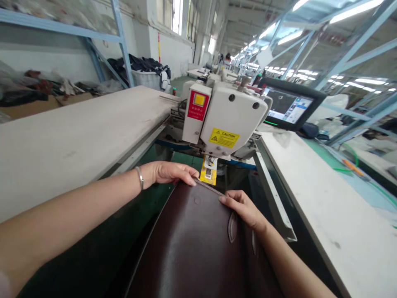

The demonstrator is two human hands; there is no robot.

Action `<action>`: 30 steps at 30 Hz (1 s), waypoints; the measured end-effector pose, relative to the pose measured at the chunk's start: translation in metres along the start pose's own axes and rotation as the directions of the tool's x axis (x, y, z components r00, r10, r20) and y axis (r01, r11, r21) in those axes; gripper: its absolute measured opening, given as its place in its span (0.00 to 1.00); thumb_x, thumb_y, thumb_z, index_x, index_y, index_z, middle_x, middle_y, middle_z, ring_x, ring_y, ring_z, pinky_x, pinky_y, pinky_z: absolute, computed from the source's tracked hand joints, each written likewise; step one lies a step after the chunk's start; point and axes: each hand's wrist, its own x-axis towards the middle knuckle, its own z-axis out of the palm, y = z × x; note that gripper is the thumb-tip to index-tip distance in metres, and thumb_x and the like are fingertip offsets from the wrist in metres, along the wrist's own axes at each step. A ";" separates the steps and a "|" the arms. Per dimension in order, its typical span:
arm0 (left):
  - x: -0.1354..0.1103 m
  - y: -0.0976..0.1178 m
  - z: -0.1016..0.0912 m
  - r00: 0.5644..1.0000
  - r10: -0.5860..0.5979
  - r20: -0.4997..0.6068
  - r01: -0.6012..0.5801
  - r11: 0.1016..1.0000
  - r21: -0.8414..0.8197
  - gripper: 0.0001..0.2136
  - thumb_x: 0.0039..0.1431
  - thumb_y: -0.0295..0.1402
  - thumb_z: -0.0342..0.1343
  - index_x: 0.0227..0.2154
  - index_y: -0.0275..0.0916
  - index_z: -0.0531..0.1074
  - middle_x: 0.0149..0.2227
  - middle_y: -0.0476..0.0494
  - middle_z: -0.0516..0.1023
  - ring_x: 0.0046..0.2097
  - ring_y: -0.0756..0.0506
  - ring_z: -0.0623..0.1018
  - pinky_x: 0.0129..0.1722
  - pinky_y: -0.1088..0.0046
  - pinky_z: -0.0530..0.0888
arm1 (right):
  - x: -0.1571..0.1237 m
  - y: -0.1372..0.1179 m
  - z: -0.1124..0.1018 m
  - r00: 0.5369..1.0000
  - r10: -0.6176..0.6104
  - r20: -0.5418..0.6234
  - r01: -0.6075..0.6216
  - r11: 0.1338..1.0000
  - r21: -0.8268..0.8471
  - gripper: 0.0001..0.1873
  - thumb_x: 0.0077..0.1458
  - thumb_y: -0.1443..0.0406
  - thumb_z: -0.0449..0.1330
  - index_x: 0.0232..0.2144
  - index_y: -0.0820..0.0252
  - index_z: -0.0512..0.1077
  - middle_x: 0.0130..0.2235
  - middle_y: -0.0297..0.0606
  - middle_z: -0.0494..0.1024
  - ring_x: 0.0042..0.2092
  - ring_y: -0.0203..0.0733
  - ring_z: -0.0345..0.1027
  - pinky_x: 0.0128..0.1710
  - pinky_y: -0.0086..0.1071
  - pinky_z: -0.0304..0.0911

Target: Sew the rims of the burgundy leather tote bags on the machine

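Fingers (186, 177) of the left hand (169, 172) lie flat and spread on the far edge of a dark brown leather piece (192, 244), pressing down on it rather than closing around it; a thin silver bracelet (139, 178) circles that wrist. To their right, the right hand (243, 209) rests on the same edge, its fingers loosely curled with the tips on the leather, next to a small oval stitched tab (232, 227). A line of stitching (209, 188) runs along the leather's edge between the two hands.

Just beyond the fingers, a yellow tag (208, 171) hangs under the head of a white sewing machine (232, 116), which carries a yellow caution label (223, 138) and a red panel with a yellow square (198, 104). Left of the hands stretches a long pale table (62, 136); right of them lies another pale table (325, 194).

Farther off, to the right behind the machine, a dark-framed screen (288, 105) glows. Far to the left, a white bin with dark cloth heaped on it (145, 72) stands near blue shelf framing (120, 41).
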 end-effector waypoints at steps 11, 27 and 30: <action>0.001 0.005 -0.020 0.993 -0.062 0.096 0.051 0.992 0.116 0.17 0.47 0.41 0.66 0.39 0.38 0.79 0.37 0.46 0.83 0.38 0.44 0.80 0.46 0.67 0.76 | 0.012 -0.003 -0.022 0.989 0.097 0.111 -0.100 0.995 0.016 0.26 0.49 0.46 0.67 0.23 0.62 0.65 0.21 0.29 0.62 0.23 0.30 0.53 0.22 0.26 0.46; 0.041 -0.004 -0.054 0.973 -0.072 -0.218 0.104 0.985 0.140 0.22 0.38 0.44 0.70 0.32 0.38 0.68 0.29 0.51 0.71 0.31 0.49 0.71 0.30 0.73 0.64 | 0.072 -0.006 -0.068 0.972 0.216 -0.095 -0.223 0.973 -0.062 0.35 0.33 0.40 0.72 0.14 0.60 0.60 0.16 0.26 0.56 0.18 0.26 0.45 0.19 0.27 0.38; 0.054 -0.009 -0.062 0.967 0.057 -0.250 -0.021 0.989 0.143 0.22 0.43 0.44 0.68 0.39 0.38 0.72 0.38 0.45 0.76 0.42 0.44 0.74 0.41 0.68 0.68 | 0.084 -0.002 -0.078 0.965 0.226 -0.136 -0.229 0.973 -0.007 0.35 0.31 0.41 0.73 0.14 0.59 0.58 0.16 0.26 0.56 0.18 0.27 0.46 0.19 0.28 0.38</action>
